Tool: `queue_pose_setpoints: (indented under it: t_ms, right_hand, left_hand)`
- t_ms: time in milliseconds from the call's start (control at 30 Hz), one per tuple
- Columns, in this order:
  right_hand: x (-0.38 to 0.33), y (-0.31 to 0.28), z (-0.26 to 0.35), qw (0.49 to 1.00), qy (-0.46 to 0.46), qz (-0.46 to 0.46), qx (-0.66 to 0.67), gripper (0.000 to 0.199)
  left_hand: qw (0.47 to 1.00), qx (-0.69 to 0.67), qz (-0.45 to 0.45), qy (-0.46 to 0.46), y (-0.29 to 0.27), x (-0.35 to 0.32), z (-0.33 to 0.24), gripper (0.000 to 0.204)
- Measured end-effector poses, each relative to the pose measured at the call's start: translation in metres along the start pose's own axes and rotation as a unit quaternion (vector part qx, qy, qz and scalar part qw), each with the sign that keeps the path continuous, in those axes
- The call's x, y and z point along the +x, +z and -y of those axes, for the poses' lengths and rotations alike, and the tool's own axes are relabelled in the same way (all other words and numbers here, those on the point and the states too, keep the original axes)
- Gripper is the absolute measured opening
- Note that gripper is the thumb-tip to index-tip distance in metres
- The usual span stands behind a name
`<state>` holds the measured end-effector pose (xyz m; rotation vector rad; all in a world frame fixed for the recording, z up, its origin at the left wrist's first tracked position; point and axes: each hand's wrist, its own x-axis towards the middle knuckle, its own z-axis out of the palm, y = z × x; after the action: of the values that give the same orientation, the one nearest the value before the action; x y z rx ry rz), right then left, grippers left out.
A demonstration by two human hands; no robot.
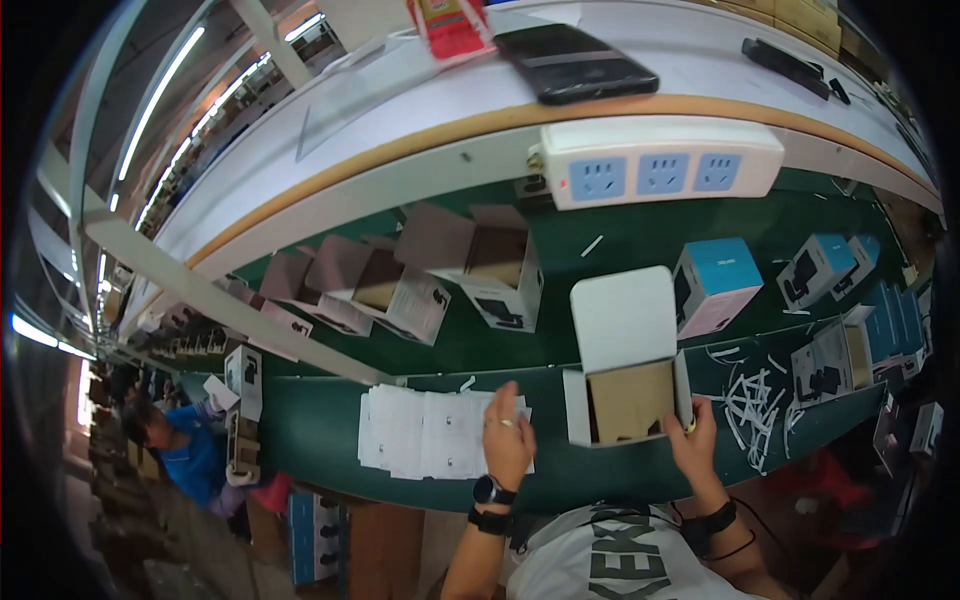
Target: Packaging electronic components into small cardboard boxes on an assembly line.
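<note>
An open white box (628,318) stands in front of me on the green bench, its lid raised and its side flaps out. Brown cardboard (630,402) shows inside it. My right hand (696,445) is closed on the box's near right corner, thumb toward the inside; a small yellow spot shows by the fingers. Left of the box, my left hand (508,445) is over the right edge of a stack of white printed leaflets (420,435). Its fingers are stretched out and I see nothing held in them; whether it touches the leaflets I cannot tell.
Several open boxes (505,285) line the bench's back left. Closed blue-and-white boxes (722,275) stand at the back right. White paper strips (755,410) lie right of the open box. A power strip (660,165) hangs under the shelf. A co-worker (185,450) is at far left.
</note>
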<state>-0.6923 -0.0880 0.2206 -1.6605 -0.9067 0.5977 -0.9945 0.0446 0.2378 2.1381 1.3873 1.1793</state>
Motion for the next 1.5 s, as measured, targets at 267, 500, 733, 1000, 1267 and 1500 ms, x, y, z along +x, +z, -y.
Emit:
queue_pose_setpoints:
  t_ms: [267,500,733,1000,1267,1500]
  right_hand:
    - [-0.011,-0.049,0.029,0.955,0.095,0.268,0.08,0.05]
    - [-0.042,-0.049,0.015,0.956,0.169,0.221,0.096,0.046]
    - [-0.05,-0.034,0.003,0.956,0.182,0.228,0.037,0.039]
    - [-0.072,-0.062,-0.03,0.977,0.163,0.132,0.034,0.033]
    - [-0.035,-0.029,0.013,0.996,0.026,0.022,0.08,0.034]
    - [-0.001,0.009,0.053,0.998,-0.048,0.021,-0.029,0.055]
  left_hand:
    - [0.9,0.323,-0.003,-0.292,-0.066,-0.051,0.185,0.053]
    - [0.961,0.032,-0.105,-0.254,-0.101,0.0,0.113,0.024]
    - [0.997,0.044,-0.039,0.04,-0.039,0.035,-0.067,0.013]
    - [0.986,-0.123,0.055,0.101,0.002,0.076,-0.097,0.069]
    - [0.928,-0.203,0.303,-0.083,0.033,0.014,-0.029,0.076]
    - [0.959,-0.002,0.2,0.201,0.009,0.008,-0.112,0.089]
